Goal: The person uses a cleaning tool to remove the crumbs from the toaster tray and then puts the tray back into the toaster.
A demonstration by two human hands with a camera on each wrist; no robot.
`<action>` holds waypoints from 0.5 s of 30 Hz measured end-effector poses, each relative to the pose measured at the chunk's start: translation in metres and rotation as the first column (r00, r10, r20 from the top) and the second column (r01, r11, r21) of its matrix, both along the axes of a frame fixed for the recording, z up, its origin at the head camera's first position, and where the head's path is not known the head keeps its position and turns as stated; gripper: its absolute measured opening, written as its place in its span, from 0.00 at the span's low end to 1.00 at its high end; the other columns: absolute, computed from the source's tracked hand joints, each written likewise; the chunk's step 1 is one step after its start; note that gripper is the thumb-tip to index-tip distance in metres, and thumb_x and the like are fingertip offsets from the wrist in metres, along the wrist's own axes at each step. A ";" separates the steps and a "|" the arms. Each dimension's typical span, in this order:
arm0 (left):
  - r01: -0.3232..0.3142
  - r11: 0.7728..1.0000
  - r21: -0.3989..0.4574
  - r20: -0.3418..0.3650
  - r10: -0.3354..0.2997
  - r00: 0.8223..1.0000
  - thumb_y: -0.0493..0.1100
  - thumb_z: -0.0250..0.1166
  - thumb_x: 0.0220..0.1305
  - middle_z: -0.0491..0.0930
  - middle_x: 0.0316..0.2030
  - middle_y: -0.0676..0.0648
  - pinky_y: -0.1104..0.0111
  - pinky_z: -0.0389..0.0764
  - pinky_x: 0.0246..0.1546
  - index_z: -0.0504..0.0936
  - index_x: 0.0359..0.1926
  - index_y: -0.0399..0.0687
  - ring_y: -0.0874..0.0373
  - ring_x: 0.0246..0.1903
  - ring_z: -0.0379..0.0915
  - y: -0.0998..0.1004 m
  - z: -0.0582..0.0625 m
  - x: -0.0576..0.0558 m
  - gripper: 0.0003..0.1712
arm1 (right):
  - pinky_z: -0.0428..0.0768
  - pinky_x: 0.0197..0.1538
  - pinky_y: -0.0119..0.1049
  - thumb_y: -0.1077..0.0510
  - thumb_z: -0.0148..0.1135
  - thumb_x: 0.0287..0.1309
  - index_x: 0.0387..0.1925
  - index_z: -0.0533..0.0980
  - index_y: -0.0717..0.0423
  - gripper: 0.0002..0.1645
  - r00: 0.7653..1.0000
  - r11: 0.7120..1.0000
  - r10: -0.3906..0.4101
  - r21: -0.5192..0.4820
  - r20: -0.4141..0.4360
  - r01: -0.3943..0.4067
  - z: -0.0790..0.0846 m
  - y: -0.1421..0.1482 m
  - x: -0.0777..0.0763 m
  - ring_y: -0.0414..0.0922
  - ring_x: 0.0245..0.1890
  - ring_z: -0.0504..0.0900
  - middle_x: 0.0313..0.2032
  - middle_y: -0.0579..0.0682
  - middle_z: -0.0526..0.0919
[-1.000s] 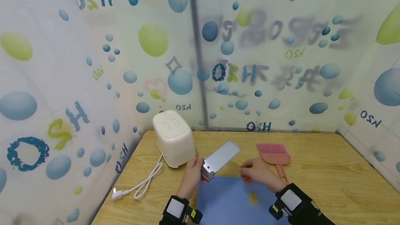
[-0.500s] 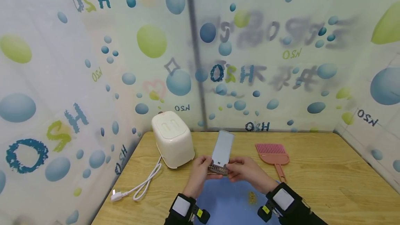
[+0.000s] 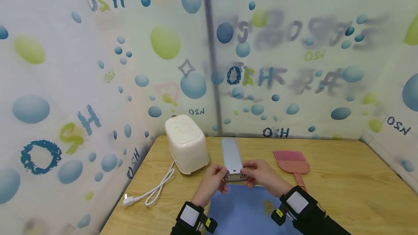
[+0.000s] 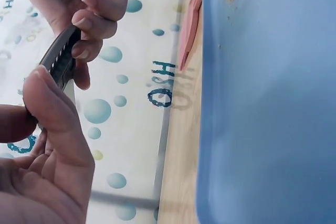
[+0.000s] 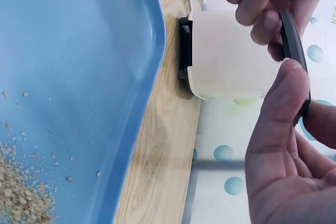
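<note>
Both hands hold a toaster crumb tray (image 3: 232,155), a flat silver plate with a slotted brown-grey edge nearest the body. My left hand (image 3: 211,183) pinches the left end of that slotted edge. At its right end, my right hand (image 3: 265,176) pinches with thumb and fingers. The left wrist view shows the slotted edge (image 4: 62,59) spanning both hands, its plate mostly hidden. Below and nearer the body lies a blue tray (image 3: 238,213), bearing a small heap of tan crumbs (image 3: 269,207); finer bits scatter around the heap (image 5: 21,195).
Left of the hands stands a cream toaster (image 3: 187,147), its white cord (image 3: 156,191) looped on the wooden table (image 3: 343,180). To the right lies a pink brush (image 3: 292,161), handle toward the body. A patterned curtain (image 3: 287,57) rises behind the table.
My right hand has come left from above the blue tray and taken hold of the crumb tray's right end. The crumb tray has swung from slanting right to pointing away.
</note>
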State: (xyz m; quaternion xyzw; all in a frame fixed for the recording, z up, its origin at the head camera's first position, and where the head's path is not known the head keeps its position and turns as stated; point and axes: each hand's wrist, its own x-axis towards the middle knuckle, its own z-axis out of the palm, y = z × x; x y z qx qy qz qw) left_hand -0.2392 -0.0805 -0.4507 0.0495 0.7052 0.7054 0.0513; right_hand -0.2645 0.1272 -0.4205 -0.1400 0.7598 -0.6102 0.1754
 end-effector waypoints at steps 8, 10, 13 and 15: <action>0.026 0.998 -0.050 0.008 -0.025 1.000 0.41 0.61 0.74 0.78 0.22 0.48 0.72 0.76 0.18 0.76 0.39 0.36 0.61 0.16 0.74 -0.014 -0.001 0.004 0.10 | 0.84 0.31 0.38 0.62 0.57 0.73 0.56 0.74 0.76 0.20 0.995 0.995 0.095 0.023 -0.016 -0.094 -0.004 -0.004 -0.012 0.45 0.26 0.83 0.33 0.55 0.83; 0.038 0.996 -0.078 0.003 -0.038 0.999 0.42 0.60 0.75 0.79 0.23 0.47 0.71 0.77 0.19 0.78 0.39 0.35 0.61 0.17 0.75 -0.021 -0.002 0.004 0.12 | 0.84 0.31 0.39 0.62 0.57 0.73 0.55 0.75 0.75 0.19 0.993 0.993 0.114 0.034 -0.012 -0.113 -0.006 -0.006 -0.014 0.45 0.25 0.82 0.33 0.55 0.83; -0.030 0.987 -0.161 -0.090 0.016 0.996 0.43 0.59 0.76 0.81 0.26 0.45 0.70 0.78 0.21 0.79 0.42 0.34 0.58 0.20 0.78 -0.037 -0.001 0.002 0.13 | 0.83 0.32 0.39 0.62 0.57 0.73 0.56 0.75 0.75 0.19 0.991 0.990 0.133 0.042 0.016 -0.133 -0.009 -0.009 -0.016 0.45 0.25 0.81 0.34 0.55 0.83; -0.161 0.961 -0.226 -0.212 0.113 0.971 0.43 0.59 0.76 0.82 0.29 0.43 0.69 0.80 0.24 0.80 0.43 0.34 0.55 0.24 0.80 -0.051 0.003 -0.001 0.13 | 0.83 0.31 0.39 0.63 0.57 0.73 0.56 0.75 0.75 0.18 0.989 0.988 0.145 0.056 0.028 -0.146 -0.012 -0.010 -0.016 0.45 0.25 0.81 0.34 0.55 0.83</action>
